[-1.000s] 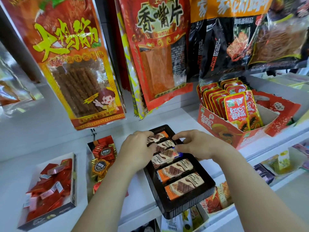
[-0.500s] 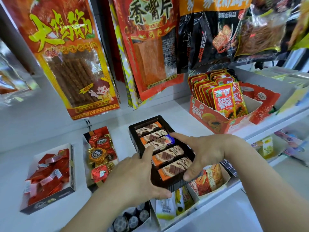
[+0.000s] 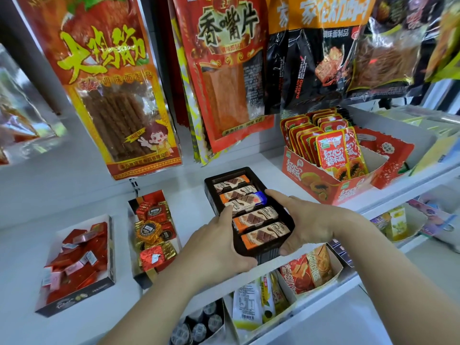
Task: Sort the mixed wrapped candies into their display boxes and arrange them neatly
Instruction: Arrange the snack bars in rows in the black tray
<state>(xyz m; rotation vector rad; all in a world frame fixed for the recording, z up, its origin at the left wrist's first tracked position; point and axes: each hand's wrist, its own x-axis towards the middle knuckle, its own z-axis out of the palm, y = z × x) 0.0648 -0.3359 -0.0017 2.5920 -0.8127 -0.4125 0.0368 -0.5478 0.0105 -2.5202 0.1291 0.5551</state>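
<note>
Head camera looks forward and down, close over the shelf (image 3: 25, 257).

A shop is shown: snack bags (image 3: 119, 95) are hung in rows above a white shelf (image 3: 94, 195), on which open display boxes (image 3: 321, 188) (sweets, chocolates) are set out.

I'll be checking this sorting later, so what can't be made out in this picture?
Head view only:
- Black tray: near corners covered by the left hand and right hand gripping it.
- Blue-ended wrapper: mostly hidden among orange bars, kind unclear.
- Red candy box: wrapper print too small.
- Dark round candies below: cut off by bottom edge.
</note>
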